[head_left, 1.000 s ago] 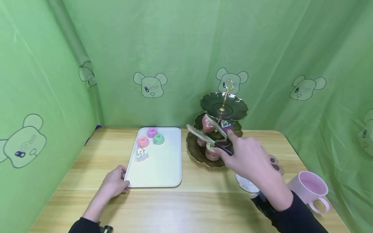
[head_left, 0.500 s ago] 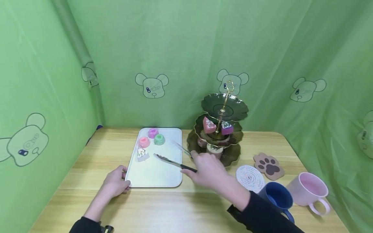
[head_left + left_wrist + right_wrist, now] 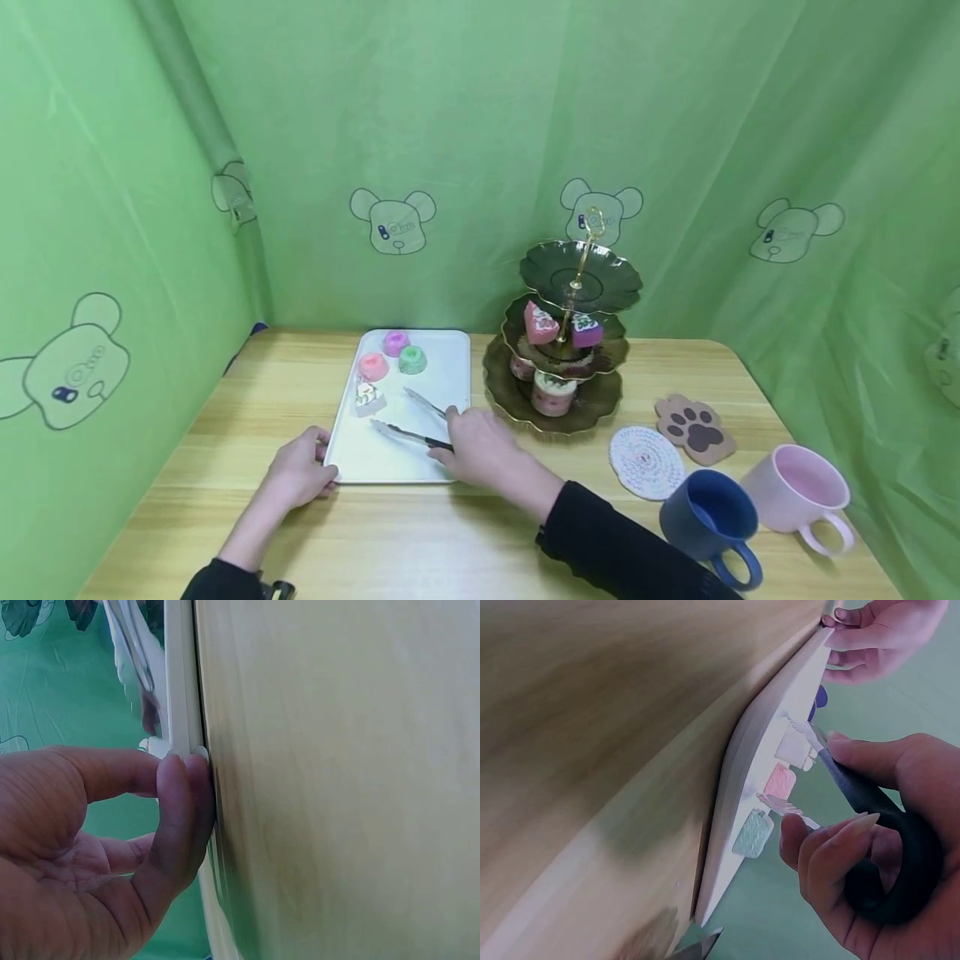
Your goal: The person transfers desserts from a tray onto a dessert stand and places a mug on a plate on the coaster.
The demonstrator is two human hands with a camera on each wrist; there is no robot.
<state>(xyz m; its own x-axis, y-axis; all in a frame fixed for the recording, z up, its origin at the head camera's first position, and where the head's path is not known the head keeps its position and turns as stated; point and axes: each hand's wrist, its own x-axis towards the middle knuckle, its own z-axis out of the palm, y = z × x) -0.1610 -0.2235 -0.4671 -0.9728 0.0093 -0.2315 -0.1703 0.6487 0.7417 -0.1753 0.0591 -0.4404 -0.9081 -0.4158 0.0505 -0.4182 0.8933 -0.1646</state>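
Brt head pic, dimmer wrist pics.

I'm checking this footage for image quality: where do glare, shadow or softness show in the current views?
Head: pale glare on the table near the bottom edge; left wrist: dimmer overall, with soft shadow on the tabletop beside the left hand at the tray; right wrist: broad dark shadows across the wood, and the tips of the tongs look pale and soft.

Green bear-print curtains [image 3: 480, 108] behind wooden table [image 3: 420, 542]
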